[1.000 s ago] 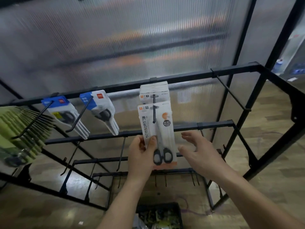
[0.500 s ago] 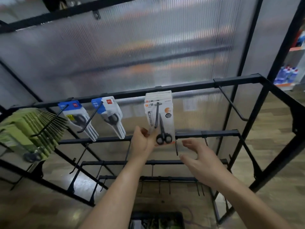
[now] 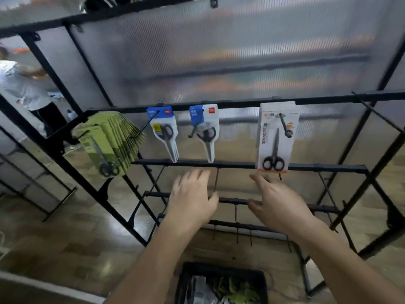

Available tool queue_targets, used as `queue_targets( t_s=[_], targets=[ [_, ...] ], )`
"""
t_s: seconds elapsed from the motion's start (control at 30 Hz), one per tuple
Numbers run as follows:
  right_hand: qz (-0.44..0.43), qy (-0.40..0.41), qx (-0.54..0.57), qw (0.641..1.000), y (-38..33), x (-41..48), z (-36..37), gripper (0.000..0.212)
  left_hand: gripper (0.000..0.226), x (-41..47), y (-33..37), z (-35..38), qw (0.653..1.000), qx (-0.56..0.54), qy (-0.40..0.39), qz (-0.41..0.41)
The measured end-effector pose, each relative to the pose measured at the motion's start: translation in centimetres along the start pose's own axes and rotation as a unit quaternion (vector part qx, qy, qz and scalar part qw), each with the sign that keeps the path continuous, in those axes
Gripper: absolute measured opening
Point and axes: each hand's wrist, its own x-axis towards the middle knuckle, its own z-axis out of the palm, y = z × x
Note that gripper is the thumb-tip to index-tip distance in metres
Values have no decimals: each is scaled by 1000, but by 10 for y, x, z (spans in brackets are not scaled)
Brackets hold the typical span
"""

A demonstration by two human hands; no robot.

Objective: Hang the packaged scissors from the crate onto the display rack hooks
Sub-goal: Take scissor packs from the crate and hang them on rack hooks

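Hovering loose and slightly spread, the fingers (image 3: 196, 176) of the left hand (image 3: 192, 201) hold nothing; on my feed they point up toward the middle bar (image 3: 238, 165) of the display rack (image 3: 219, 104) and stop just short of it; the fingers (image 3: 259, 180) of the right hand (image 3: 279, 205) are parted and relaxed in the same way, thumb out to the side, also empty; both hands show me their backs, side by side and apart from each other, in front of the lower rails; directly above the right hand the white scissors pack (image 3: 275, 139) hangs on its hook (image 3: 285, 126) from the top bar, at the front of a small stack of like packs, its bottom edge crossing the middle bar; I see neither hand touching it; left of it, well apart, two bunches of blue-carded scissors (image 3: 164, 130) hang on their own hooks, and further left a fanned bunch of yellow-green packs (image 3: 109, 143) hangs at the rack's corner; the crate (image 3: 221, 268) sits on the wooden floor (image 3: 65, 238) at the bottom of my view, between the forearms, its contents too blurred for me to tell; behind the rack stands a ribbed translucent panel (image 3: 219, 51); a person (image 3: 22, 84) is at the far left edge.
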Motion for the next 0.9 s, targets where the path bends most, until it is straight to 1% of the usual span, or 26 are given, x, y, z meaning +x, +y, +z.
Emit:
queue_targets(
  t_s=[0.07,0.17,0.27,0.4,0.5,0.73,0.9],
  targets=[
    [27,9,-6,1000,-23,-16,9,63,58,-16,-23,-6,1000,-20,-1,23],
    [60,15,-9,998,-61,-40,23,63,59,-39,-60,-15,998,-16,-16,56],
    [70,22,-27,997,-95,-61,38,66,60,-59,-94,-18,997,-12,-26,69],
    [93,10,-41,995,-125,-93,53,68,61,-88,-123,-22,995,-28,-58,80],
    [104,11,-54,993,-140,-108,55,70,63,-101,-138,-28,994,-43,-57,85],
    [111,4,-82,990,-151,-137,52,69,65,-135,-148,-24,992,-63,-78,74],
    [133,5,-84,988,-143,-167,47,69,65,-149,-130,-23,991,-44,-82,101]
  ],
)
